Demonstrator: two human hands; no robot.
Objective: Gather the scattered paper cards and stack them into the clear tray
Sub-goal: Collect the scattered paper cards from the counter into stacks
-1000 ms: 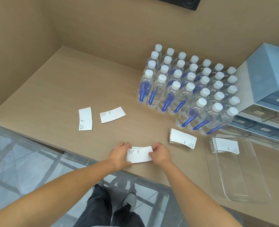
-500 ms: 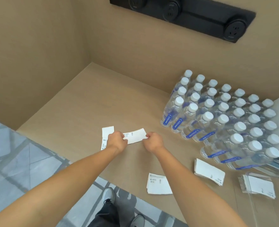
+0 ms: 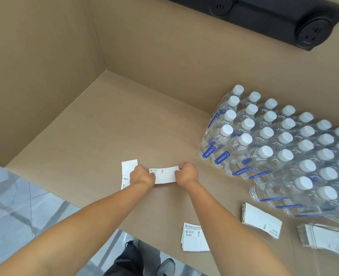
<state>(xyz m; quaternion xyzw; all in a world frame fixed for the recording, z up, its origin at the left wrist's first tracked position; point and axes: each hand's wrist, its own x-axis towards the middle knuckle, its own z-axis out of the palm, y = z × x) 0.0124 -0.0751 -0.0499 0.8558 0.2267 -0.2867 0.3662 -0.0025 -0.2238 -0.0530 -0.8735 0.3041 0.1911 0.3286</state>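
Note:
A white paper card is gripped at its two ends, my left hand on the left end and my right hand on the right end, just above the brown table. Another card lies flat behind my left hand, partly hidden by it. A small pile of cards rests near the table's front edge. A thicker stack of cards sits to its right. At the far right lies a further stack; the clear tray under it is barely visible.
A dense block of water bottles with white caps fills the right side of the table. Brown walls close the back and left. A black socket strip is mounted on the back wall. The table edge runs just below my hands.
Both hands left the pile at the front edge and reached to the far left card. They now pinch its two ends. The camera tilted up and leftward.

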